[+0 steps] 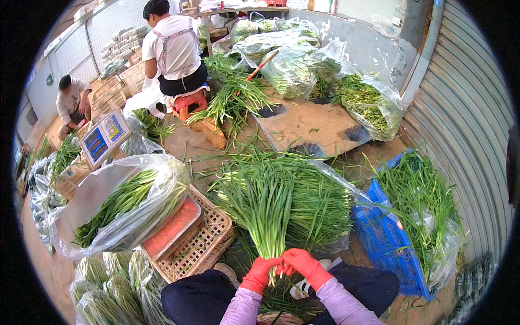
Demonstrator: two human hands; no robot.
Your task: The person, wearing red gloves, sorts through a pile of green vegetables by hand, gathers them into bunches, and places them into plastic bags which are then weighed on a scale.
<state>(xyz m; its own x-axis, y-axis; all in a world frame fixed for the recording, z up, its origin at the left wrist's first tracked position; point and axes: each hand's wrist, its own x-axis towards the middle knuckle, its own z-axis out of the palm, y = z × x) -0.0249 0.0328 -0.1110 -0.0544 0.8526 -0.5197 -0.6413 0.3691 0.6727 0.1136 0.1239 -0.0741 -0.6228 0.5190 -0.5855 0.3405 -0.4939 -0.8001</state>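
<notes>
In front of me a bunch of green leafy stalks that look like garlic chives (265,219) stands upright, leaves fanned away from me and pale cut ends down. My left hand (261,273), in a red rubber glove, is closed around its base. My right hand (304,266), gloved the same, has its fingers pinched against the pale stalk ends, close to the left fingers. What lies between the right fingertips is partly hidden. Just beyond the bunch lies a large heap of the same chives (325,203) on clear plastic.
To the left, an open plastic bag of chives (127,203) rests over a scale's red pan (172,230) on a tan crate (203,252); its display (105,138) stands behind. Bagged bundles (116,287) lie near left. At right, a blue basket (382,241) leans. Two people work farther back.
</notes>
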